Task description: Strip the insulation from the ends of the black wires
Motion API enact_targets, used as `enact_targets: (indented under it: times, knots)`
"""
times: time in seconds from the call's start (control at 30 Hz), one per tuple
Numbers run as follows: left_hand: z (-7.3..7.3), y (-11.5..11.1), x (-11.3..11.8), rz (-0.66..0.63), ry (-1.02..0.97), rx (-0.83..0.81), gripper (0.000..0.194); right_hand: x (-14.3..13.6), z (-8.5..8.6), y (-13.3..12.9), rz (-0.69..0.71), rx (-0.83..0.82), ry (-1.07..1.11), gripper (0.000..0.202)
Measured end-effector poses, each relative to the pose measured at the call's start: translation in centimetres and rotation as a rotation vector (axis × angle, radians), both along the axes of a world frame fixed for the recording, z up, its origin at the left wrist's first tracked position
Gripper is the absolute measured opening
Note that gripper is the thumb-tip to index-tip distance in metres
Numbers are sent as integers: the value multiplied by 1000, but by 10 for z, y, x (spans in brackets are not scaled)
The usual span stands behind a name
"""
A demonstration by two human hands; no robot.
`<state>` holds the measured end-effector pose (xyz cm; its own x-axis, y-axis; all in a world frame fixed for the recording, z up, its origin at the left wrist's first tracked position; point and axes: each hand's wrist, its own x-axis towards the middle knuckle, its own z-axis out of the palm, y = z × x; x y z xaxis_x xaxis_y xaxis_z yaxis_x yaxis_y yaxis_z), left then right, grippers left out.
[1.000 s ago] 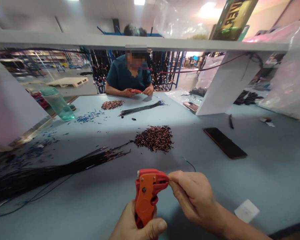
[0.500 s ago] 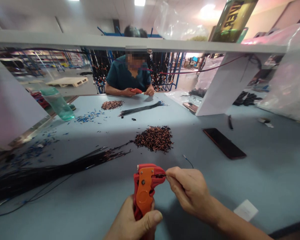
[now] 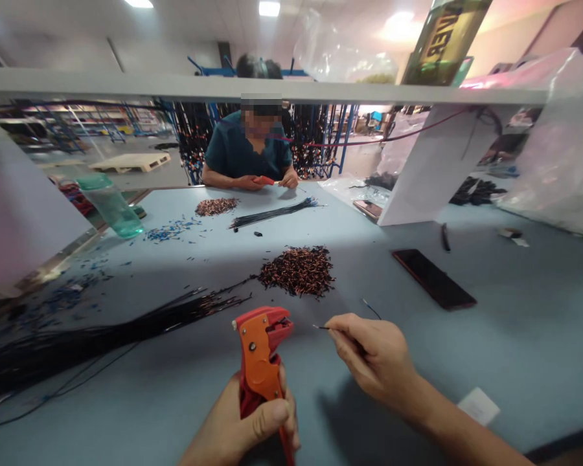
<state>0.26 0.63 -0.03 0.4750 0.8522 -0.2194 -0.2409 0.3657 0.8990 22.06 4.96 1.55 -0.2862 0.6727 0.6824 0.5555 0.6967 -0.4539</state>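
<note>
My left hand (image 3: 252, 421) is wrapped round the handles of an orange and red wire stripper (image 3: 261, 356), its jaws pointing up and to the right. Between thumb and fingers, my right hand (image 3: 374, 356) pinches a thin black wire (image 3: 323, 327). The wire's pale, bare-looking tip points at the jaws across a small gap. Another stretch of dark wire with a bluish end (image 3: 372, 309) shows behind the right hand; whether both belong to one wire I cannot tell. Beyond the tool lies a heap of black and copper-coloured wire offcuts (image 3: 298, 272).
A long bundle of black wires (image 3: 102, 343) lies at left, near scattered blue bits (image 3: 172, 228). A dark phone (image 3: 434, 278) is at right. Across the table a co-worker (image 3: 250, 152) holds a red tool. A green bottle (image 3: 109, 204) leans at left; a shelf (image 3: 175, 81) spans above.
The wire's end has come out of the stripper's jaws. My left hand has moved left and slightly down with the stripper, while my right hand has stayed nearly in place.
</note>
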Motion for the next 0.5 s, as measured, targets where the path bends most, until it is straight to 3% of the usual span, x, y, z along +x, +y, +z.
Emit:
enact_targets:
  times: [0.27, 0.37, 0.5]
  knots:
    - [2, 3, -2, 106, -73, -16, 37, -2, 2, 0, 37, -113, 68, 14]
    - [1, 5, -3, 189, -13, 88, 34, -1, 2, -1, 61, -267, 93, 16]
    - [-3, 8, -6, 285, 209, 309, 24, -3, -1, -2, 123, -458, 132, 20]
